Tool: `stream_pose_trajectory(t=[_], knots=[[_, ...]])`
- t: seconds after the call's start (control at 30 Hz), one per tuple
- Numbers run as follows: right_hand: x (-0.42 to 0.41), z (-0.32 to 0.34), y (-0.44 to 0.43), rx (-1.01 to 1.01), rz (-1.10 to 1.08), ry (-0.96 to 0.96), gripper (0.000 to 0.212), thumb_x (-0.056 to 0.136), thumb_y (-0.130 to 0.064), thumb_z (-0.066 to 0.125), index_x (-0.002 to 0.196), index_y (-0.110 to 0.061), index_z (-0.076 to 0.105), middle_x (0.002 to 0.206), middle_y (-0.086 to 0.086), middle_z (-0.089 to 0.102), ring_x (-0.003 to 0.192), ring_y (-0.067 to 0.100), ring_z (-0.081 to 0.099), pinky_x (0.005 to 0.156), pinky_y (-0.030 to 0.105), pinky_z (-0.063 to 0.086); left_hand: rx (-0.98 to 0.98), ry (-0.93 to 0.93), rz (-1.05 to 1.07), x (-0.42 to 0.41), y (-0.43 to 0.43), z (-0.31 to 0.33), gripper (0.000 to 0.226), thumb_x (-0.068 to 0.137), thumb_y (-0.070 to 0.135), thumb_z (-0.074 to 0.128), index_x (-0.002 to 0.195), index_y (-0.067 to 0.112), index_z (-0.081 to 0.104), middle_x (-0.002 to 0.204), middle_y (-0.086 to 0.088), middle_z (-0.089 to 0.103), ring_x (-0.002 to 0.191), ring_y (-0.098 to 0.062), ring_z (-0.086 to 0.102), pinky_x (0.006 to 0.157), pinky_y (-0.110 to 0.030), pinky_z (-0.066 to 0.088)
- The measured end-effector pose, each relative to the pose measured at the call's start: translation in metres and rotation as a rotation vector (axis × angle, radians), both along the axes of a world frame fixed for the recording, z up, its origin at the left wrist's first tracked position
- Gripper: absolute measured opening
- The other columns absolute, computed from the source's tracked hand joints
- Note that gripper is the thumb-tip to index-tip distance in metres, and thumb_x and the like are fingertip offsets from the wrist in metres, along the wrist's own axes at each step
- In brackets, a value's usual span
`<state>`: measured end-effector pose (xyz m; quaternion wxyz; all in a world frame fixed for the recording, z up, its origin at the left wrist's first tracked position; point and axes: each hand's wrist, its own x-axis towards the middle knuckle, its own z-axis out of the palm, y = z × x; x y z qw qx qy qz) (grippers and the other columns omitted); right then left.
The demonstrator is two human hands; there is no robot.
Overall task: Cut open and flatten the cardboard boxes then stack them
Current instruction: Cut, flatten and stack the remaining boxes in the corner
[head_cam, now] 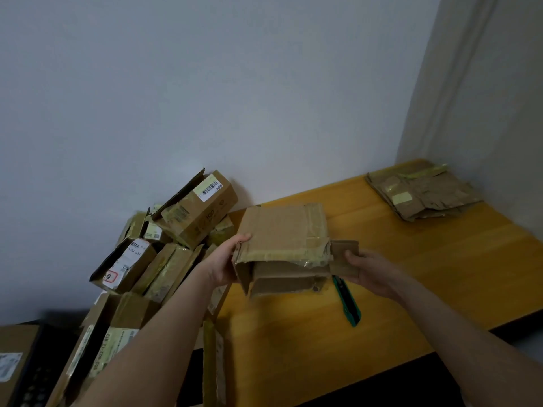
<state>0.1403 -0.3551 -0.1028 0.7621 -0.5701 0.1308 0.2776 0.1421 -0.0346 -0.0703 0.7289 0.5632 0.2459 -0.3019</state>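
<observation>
A small brown cardboard box (pixel 282 230) with torn tape hangs above the yellow table (pixel 411 274), its open end toward me. My left hand (pixel 226 259) grips the box's left edge, thumb on top. My right hand (pixel 370 271) holds the flap that sticks out on the right side. A green utility knife (pixel 348 301) lies on the table just below the box and my right hand. Flattened cardboard pieces (pixel 423 192) are stacked at the table's far right corner.
A heap of several taped, labelled boxes (pixel 164 245) fills the table's left end against the white wall. Another box (pixel 11 362) sits at the lower left. The table's front edge runs diagonally at the lower right, dark floor beneath.
</observation>
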Motion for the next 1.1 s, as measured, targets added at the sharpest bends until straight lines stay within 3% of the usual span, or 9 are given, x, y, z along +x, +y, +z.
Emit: stream_pose_trajectory(t=[0.1,0.27,0.37,0.43,0.6,0.73,0.83,1.0,1.1], knots=[[0.0,0.002,-0.006,-0.019,0.15,0.007,0.084,0.064,-0.058,0.074,0.133,-0.014,0.051,0.129,0.006,0.057,0.12,0.025,0.052,0.106,0.05,0.037,0.026,-0.073,0.084,-0.003,-0.003,-0.004,0.046,0.084,0.03,0.06,0.122,0.006,0.054,0.099,-0.015,0.063,0.093,-0.031,0.057,0.089,-0.045,0.047],[0.007,-0.004,-0.007,-0.125,0.151,0.061,0.06,0.081,-0.06,0.052,0.132,-0.029,0.046,0.113,-0.013,0.052,0.117,0.017,0.047,0.112,0.062,0.014,0.114,-0.196,0.083,-0.01,-0.011,-0.007,0.047,0.089,0.015,0.054,0.135,0.012,0.046,0.112,-0.016,0.059,0.099,-0.033,0.059,0.074,-0.043,0.053],[0.012,-0.002,-0.005,-0.215,0.213,0.034,0.097,0.07,-0.063,0.06,0.151,-0.028,0.02,0.15,0.001,0.035,0.143,0.031,0.023,0.111,0.064,0.008,0.123,-0.252,0.045,-0.013,-0.009,-0.006,0.06,0.085,0.008,0.058,0.141,0.021,0.041,0.12,-0.017,0.055,0.102,-0.036,0.058,0.075,-0.045,0.053],[0.015,0.004,-0.002,-0.246,0.259,0.003,0.1,0.067,-0.06,0.066,0.151,-0.032,0.019,0.155,0.002,0.027,0.143,0.034,0.021,0.11,0.066,0.012,0.114,-0.273,-0.046,-0.016,-0.009,-0.004,0.08,0.073,0.01,0.066,0.144,0.029,0.035,0.126,-0.019,0.051,0.1,-0.036,0.059,0.07,-0.042,0.055],[0.018,0.004,0.0,-0.146,0.154,-0.064,0.078,0.061,-0.03,0.079,0.132,-0.027,0.047,0.118,0.001,0.06,0.107,0.026,0.058,0.089,0.052,0.051,0.077,-0.305,-0.197,-0.021,-0.017,-0.004,0.101,0.057,0.009,0.073,0.147,0.029,0.031,0.128,-0.015,0.05,0.108,-0.031,0.057,0.077,-0.039,0.055],[0.015,0.008,0.008,-0.146,0.12,-0.182,0.075,0.061,-0.021,0.082,0.128,-0.032,0.051,0.122,-0.001,0.059,0.106,0.021,0.06,0.075,0.038,0.056,0.128,-0.282,-0.168,-0.02,-0.022,-0.004,0.109,0.055,0.045,0.081,0.149,0.028,0.029,0.141,-0.005,0.048,0.125,-0.028,0.049,0.099,-0.05,0.045],[0.014,0.007,0.016,-0.17,0.174,-0.3,0.088,0.069,-0.009,0.08,0.142,-0.036,0.038,0.131,-0.001,0.056,0.114,0.02,0.057,0.087,0.039,0.054,0.189,-0.291,-0.039,-0.013,-0.026,-0.001,0.097,0.072,0.065,0.068,0.151,0.037,0.02,0.154,-0.003,0.032,0.134,-0.034,0.039,0.104,-0.058,0.038],[0.01,0.004,0.02,-0.335,0.27,-0.396,0.101,0.075,-0.005,0.078,0.152,-0.03,0.018,0.148,0.002,0.039,0.134,0.024,0.04,0.106,0.046,0.042,0.396,-0.397,-0.018,-0.012,-0.028,-0.004,0.076,0.082,0.035,0.071,0.148,0.037,0.032,0.14,-0.003,0.043,0.128,-0.029,0.043,0.106,-0.056,0.036],[0.01,0.001,0.025,-0.379,0.313,-0.357,0.103,0.072,-0.03,0.079,0.153,-0.031,0.016,0.15,0.002,0.035,0.131,0.024,0.041,0.101,0.042,0.045,0.404,-0.436,0.011,-0.015,-0.031,-0.014,0.048,0.085,0.022,0.071,0.131,0.024,0.056,0.127,0.0,0.056,0.123,-0.027,0.05,0.092,-0.038,0.047]])
